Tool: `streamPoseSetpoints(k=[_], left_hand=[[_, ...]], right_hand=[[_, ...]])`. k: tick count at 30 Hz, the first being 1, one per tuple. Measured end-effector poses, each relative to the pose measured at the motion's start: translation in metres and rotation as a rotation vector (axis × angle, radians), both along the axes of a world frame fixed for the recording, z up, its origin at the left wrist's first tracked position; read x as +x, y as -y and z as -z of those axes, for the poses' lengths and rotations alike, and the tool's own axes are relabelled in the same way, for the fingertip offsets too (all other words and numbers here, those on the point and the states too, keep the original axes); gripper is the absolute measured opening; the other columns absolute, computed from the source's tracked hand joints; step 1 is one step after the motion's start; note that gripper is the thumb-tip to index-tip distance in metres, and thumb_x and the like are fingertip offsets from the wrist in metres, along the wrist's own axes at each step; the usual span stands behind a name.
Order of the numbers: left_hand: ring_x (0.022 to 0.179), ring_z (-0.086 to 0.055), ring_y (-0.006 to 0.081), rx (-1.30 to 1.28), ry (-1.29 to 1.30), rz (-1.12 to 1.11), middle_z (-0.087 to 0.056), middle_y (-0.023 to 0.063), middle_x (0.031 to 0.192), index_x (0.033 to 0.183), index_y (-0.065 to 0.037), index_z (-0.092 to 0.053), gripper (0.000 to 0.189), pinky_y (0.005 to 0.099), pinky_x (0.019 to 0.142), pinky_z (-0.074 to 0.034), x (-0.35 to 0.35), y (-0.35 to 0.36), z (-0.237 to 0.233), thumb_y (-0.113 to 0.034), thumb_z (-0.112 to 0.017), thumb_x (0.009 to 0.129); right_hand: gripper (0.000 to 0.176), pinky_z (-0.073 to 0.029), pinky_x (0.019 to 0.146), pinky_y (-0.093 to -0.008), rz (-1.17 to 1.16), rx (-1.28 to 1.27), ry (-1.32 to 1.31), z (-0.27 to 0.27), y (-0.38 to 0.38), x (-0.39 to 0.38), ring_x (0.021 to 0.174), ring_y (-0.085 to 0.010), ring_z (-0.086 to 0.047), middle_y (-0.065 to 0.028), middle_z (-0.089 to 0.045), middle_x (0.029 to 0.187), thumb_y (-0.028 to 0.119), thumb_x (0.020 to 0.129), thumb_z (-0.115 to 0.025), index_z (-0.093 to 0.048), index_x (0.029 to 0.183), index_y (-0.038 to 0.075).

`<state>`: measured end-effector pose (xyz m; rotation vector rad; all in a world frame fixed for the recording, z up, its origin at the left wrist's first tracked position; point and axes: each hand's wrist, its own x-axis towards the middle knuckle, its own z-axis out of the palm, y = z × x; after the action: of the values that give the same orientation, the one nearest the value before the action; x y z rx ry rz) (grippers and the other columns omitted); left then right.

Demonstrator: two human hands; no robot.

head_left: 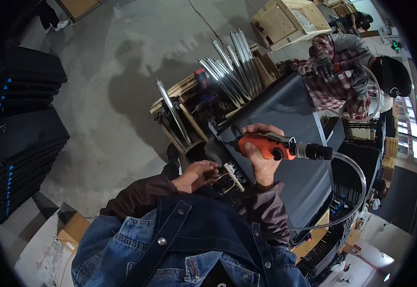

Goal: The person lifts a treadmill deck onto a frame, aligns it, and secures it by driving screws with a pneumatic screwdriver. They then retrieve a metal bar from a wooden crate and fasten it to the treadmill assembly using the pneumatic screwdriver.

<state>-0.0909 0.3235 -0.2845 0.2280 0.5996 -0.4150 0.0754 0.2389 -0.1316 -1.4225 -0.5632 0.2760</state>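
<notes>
My right hand (263,161) is wrapped around an orange air-powered driver (265,147) whose tip points left, over the near edge of a black belt-like sheet (285,129). A clear air hose (362,178) curves away from the tool's rear coupling. Lower left of the tool, my left hand (195,176) is closed, its fingertips pinched together; what they hold, if anything, is too small to name. Beside those fingertips sits a small wooden-edged tray (237,180) with dark small parts and some pale pieces, partly hidden by my jacket.
Shiny metal rollers (239,52) stand in a wooden crate, with another roller (170,107) leaning nearby. A co-worker in gloves (324,67) works at the far right end. Black stacked panels (29,129) rise at left. A wooden box (289,26) is at the back.
</notes>
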Motion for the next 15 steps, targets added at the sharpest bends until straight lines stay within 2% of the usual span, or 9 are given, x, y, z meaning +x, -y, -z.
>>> streamPoseSetpoints(k=[3,4,5,8,10,11,12,14,15], left_hand=[[0.087,-0.064,0.0182,0.026,-0.009,-0.005,-0.062,0.0052,0.093,0.111,-0.003,-0.062,0.017,0.0334,0.082,-0.054,0.005,-0.003,-0.007,-0.015,-0.056,0.100],[0.084,-0.063,0.0170,0.045,-0.028,-0.010,-0.062,0.0048,0.088,0.111,-0.002,-0.062,0.018,0.0316,0.079,-0.053,0.005,-0.003,-0.008,-0.014,-0.057,0.099],[0.084,-0.063,0.0170,0.041,-0.031,-0.016,-0.062,0.0048,0.088,0.111,-0.002,-0.062,0.018,0.0316,0.079,-0.053,0.011,-0.005,-0.009,-0.014,-0.057,0.099],[0.083,-0.062,0.0141,0.441,0.069,0.013,-0.061,0.0031,0.084,0.111,-0.001,-0.064,0.020,0.0297,0.077,-0.052,0.026,-0.002,-0.010,-0.015,-0.059,0.098],[0.080,-0.059,0.0105,0.761,0.176,-0.255,-0.060,0.0008,0.079,0.111,-0.002,-0.065,0.021,0.0300,0.069,-0.050,0.040,0.005,-0.019,-0.017,-0.059,0.099],[0.079,-0.062,0.0168,1.197,0.288,-0.299,-0.060,0.0024,0.079,0.111,-0.005,-0.066,0.018,0.0350,0.066,-0.050,0.042,0.002,-0.031,-0.014,-0.063,0.095],[0.079,-0.062,0.0168,1.192,0.276,-0.314,-0.060,0.0024,0.079,0.111,-0.005,-0.066,0.018,0.0350,0.066,-0.050,0.048,-0.002,-0.038,-0.014,-0.063,0.095],[0.079,-0.063,0.0244,1.864,0.457,-0.212,-0.057,0.0055,0.079,0.106,-0.010,-0.067,0.019,0.0377,0.064,-0.050,0.057,-0.010,-0.039,-0.011,-0.067,0.088],[0.079,-0.063,0.0244,1.864,0.442,-0.221,-0.057,0.0055,0.079,0.106,-0.010,-0.067,0.019,0.0377,0.064,-0.050,0.062,-0.012,-0.036,-0.011,-0.067,0.088]], right_hand=[[0.047,-0.054,0.093,-0.0406,-0.089,-0.033,0.097,0.007,0.011,0.000,0.106,-0.0258,-0.064,-0.0177,-0.064,0.113,-0.006,0.076,-0.074,-0.049,0.115,0.001],[0.047,-0.050,0.099,-0.0514,-0.151,-0.112,0.111,0.002,0.016,-0.003,0.106,-0.0327,-0.064,-0.0191,-0.063,0.110,-0.004,0.079,-0.075,-0.048,0.118,0.002],[0.046,-0.049,0.099,-0.0527,-0.215,-0.149,0.225,-0.004,0.015,-0.002,0.106,-0.0333,-0.065,-0.0188,-0.064,0.109,-0.003,0.078,-0.075,-0.049,0.116,0.002],[0.037,-0.047,0.102,-0.0550,-0.433,-0.164,0.427,-0.008,0.015,-0.003,0.105,-0.0342,-0.067,-0.0206,-0.068,0.105,-0.001,0.075,-0.076,-0.059,0.108,0.002],[0.028,-0.048,0.100,-0.0548,-0.566,-0.196,0.482,-0.014,0.015,-0.010,0.103,-0.0333,-0.069,-0.0209,-0.070,0.102,0.004,0.079,-0.076,-0.064,0.103,0.002],[0.027,-0.048,0.099,-0.0547,-0.630,-0.213,0.540,-0.018,0.011,-0.009,0.101,-0.0336,-0.069,-0.0204,-0.071,0.101,0.006,0.080,-0.076,-0.064,0.103,0.001],[0.026,-0.049,0.098,-0.0545,-0.693,-0.229,0.594,-0.019,0.009,-0.010,0.098,-0.0339,-0.070,-0.0199,-0.071,0.099,0.007,0.081,-0.076,-0.063,0.103,0.001],[0.033,-0.046,0.100,-0.0533,-0.709,-0.208,0.579,-0.007,0.013,-0.014,0.104,-0.0367,-0.067,-0.0203,-0.067,0.107,0.002,0.076,-0.074,-0.063,0.107,-0.001],[0.033,-0.047,0.099,-0.0524,-0.621,-0.176,0.542,-0.008,0.011,-0.016,0.102,-0.0371,-0.067,-0.0207,-0.068,0.104,0.002,0.075,-0.075,-0.063,0.105,-0.001]])
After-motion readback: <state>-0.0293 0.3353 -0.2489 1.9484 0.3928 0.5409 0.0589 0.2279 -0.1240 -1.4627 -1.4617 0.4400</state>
